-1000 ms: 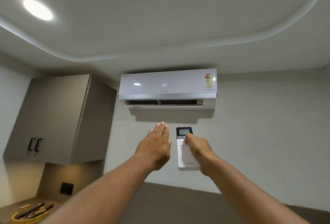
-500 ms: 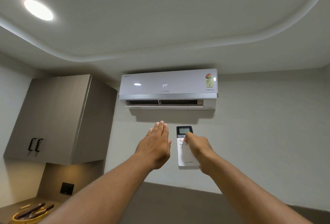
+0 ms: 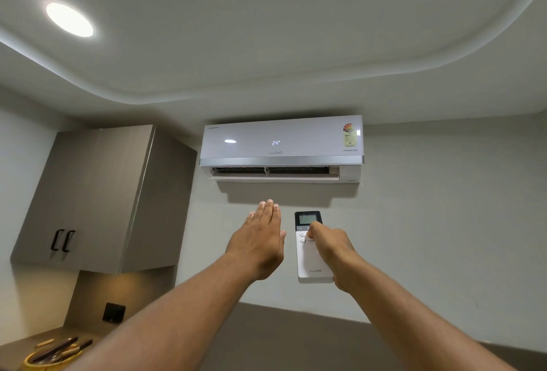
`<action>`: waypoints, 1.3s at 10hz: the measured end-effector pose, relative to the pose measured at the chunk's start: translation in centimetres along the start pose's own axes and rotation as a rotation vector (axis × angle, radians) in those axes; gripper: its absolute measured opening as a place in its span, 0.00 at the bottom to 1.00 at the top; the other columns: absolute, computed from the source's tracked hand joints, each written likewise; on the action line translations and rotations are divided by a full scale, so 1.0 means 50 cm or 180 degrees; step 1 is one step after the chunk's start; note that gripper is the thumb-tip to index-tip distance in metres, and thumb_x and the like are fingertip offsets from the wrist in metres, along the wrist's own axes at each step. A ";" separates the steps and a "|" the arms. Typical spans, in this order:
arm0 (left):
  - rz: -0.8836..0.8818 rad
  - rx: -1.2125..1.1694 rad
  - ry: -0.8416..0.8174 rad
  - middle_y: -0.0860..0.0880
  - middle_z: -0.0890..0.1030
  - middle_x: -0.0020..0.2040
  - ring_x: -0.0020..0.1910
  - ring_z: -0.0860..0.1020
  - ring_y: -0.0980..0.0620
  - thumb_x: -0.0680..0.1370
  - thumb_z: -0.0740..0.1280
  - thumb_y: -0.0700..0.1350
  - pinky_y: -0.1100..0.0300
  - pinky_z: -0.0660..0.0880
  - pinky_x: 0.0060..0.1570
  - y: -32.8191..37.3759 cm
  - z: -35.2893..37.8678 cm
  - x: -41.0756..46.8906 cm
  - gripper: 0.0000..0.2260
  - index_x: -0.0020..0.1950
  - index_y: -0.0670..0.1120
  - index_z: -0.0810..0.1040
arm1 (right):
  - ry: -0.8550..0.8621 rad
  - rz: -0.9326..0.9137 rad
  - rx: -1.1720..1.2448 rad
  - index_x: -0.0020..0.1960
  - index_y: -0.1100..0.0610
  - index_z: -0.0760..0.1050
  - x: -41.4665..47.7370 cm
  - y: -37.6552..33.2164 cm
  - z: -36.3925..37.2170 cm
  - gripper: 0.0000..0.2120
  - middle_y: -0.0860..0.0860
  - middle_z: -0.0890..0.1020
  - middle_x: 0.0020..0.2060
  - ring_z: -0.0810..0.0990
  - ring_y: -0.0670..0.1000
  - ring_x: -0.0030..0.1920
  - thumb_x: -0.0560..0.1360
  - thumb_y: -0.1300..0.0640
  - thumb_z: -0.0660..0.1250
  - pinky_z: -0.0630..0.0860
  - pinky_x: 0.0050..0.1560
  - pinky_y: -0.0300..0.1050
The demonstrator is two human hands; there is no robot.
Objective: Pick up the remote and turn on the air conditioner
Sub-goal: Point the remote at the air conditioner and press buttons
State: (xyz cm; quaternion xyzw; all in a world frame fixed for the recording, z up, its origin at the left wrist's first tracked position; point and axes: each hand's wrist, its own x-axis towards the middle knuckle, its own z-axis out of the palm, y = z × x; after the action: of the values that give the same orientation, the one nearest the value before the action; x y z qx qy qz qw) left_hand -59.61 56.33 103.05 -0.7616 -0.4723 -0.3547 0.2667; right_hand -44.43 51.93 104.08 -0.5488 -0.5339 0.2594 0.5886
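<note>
A white wall-mounted air conditioner (image 3: 281,145) hangs high on the wall ahead; its display reads 24 and its louver at the bottom is tilted open. My right hand (image 3: 331,247) holds a white remote (image 3: 309,261) upright below the unit, with the thumb on the buttons under its small dark screen. My left hand (image 3: 259,240) is raised beside the remote, flat, fingers together and pointing up toward the vent, holding nothing.
A grey wall cabinet (image 3: 97,199) with two black handles hangs at the left. Below it, a counter holds a yellow basket (image 3: 44,360) with several utensils. A black socket plate (image 3: 114,313) sits on the backsplash. A round ceiling light (image 3: 69,19) glows upper left.
</note>
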 end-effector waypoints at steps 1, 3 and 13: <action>-0.0007 -0.0004 -0.0021 0.45 0.41 0.79 0.76 0.41 0.50 0.82 0.45 0.52 0.55 0.41 0.72 0.000 0.000 -0.001 0.27 0.77 0.43 0.41 | -0.0005 0.0007 0.0010 0.45 0.55 0.75 -0.001 -0.003 0.002 0.08 0.57 0.80 0.39 0.78 0.56 0.38 0.74 0.52 0.61 0.72 0.35 0.43; -0.0001 -0.0010 -0.0025 0.46 0.41 0.79 0.76 0.41 0.50 0.82 0.45 0.52 0.55 0.41 0.72 0.002 -0.001 -0.002 0.26 0.77 0.44 0.41 | -0.0014 -0.0018 -0.0022 0.45 0.55 0.75 -0.003 -0.004 0.006 0.08 0.57 0.80 0.40 0.78 0.56 0.38 0.74 0.51 0.61 0.72 0.35 0.43; -0.0067 -0.0022 -0.0149 0.45 0.41 0.79 0.76 0.41 0.49 0.82 0.45 0.52 0.54 0.43 0.73 -0.012 -0.010 -0.021 0.26 0.77 0.43 0.41 | 0.0024 0.0045 0.0153 0.44 0.56 0.75 -0.006 0.003 0.013 0.09 0.57 0.81 0.38 0.78 0.56 0.36 0.74 0.52 0.60 0.72 0.35 0.44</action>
State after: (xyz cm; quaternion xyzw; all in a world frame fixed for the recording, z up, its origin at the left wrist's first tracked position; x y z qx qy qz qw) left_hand -60.64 55.66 102.59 -0.7656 -0.4851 -0.3412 0.2492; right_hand -45.08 51.93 103.73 -0.5392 -0.5214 0.2743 0.6017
